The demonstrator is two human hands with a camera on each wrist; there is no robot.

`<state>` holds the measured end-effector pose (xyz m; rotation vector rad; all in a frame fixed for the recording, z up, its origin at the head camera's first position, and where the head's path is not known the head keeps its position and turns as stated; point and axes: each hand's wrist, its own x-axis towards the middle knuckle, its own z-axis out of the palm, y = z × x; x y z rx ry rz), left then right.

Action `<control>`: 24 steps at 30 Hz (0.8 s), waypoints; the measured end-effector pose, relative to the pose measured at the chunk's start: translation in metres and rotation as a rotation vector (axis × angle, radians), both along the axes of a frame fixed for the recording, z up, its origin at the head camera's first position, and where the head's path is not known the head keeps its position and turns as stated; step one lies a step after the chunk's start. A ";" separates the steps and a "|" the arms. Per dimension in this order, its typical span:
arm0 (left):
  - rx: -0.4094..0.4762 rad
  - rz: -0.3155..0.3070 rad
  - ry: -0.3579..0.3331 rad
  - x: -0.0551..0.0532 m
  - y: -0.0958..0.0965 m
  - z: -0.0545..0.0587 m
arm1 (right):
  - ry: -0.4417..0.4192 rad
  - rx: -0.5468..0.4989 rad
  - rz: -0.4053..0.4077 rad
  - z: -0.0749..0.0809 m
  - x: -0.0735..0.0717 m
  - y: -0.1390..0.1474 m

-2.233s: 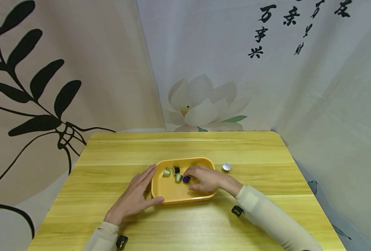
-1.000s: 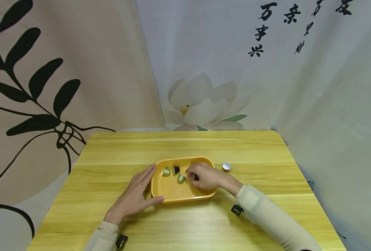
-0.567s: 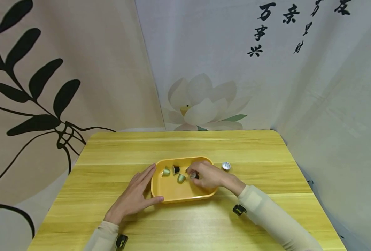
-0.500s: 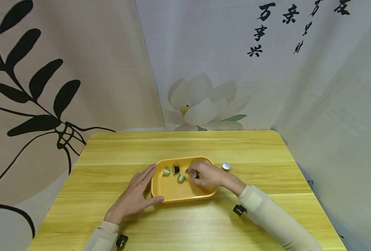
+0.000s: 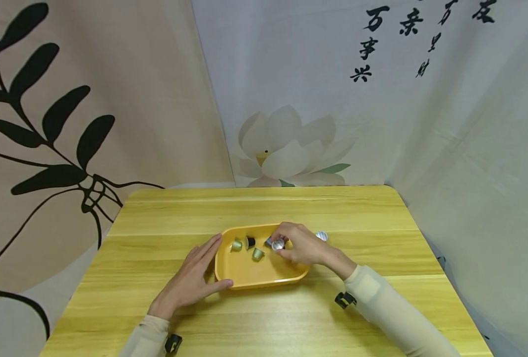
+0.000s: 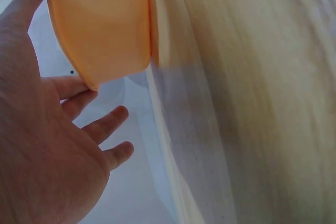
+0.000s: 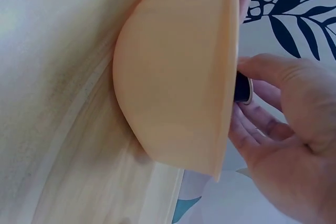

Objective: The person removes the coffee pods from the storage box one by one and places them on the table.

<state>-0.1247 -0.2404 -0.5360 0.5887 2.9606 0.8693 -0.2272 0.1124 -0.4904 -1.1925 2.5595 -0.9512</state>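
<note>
My right hand [image 5: 306,246] pinches a dark coffee capsule [image 7: 242,88] between thumb and fingers, over the right half of a yellow tray [image 5: 264,286]. Its silver lid faces up in the head view. Just left of it, partly hidden by the fingers, lies a bluish capsule [image 5: 268,242]. Two pale green capsules [image 5: 258,254] and a black capsule [image 5: 250,242] lie on their sides farther left in the tray. With fingers straight, my left hand [image 5: 190,285] rests against the tray's left end, thumb at the front corner and fingertips at the rear rim.
A silver-lidded capsule [image 5: 322,236] sits on the wooden table [image 5: 255,322] just right of the tray, close behind my right hand. Printed curtains [image 5: 308,94] hang behind the table and along its sides.
My right hand has taken hold of the dark capsule, turned its silver lid upward and lifted it slightly. One green capsule shifted earlier. The left hand stays put.
</note>
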 end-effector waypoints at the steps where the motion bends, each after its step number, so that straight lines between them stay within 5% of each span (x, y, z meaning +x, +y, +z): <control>1: 0.001 0.000 -0.003 0.000 0.000 0.000 | 0.002 -0.010 -0.006 0.000 0.000 0.001; 15: 0.001 0.006 -0.005 0.001 0.000 -0.001 | -0.048 -0.159 -0.115 0.005 0.001 0.025; 24: -0.007 0.008 -0.002 0.000 0.000 -0.003 | 0.009 -0.191 -0.185 0.004 0.000 0.050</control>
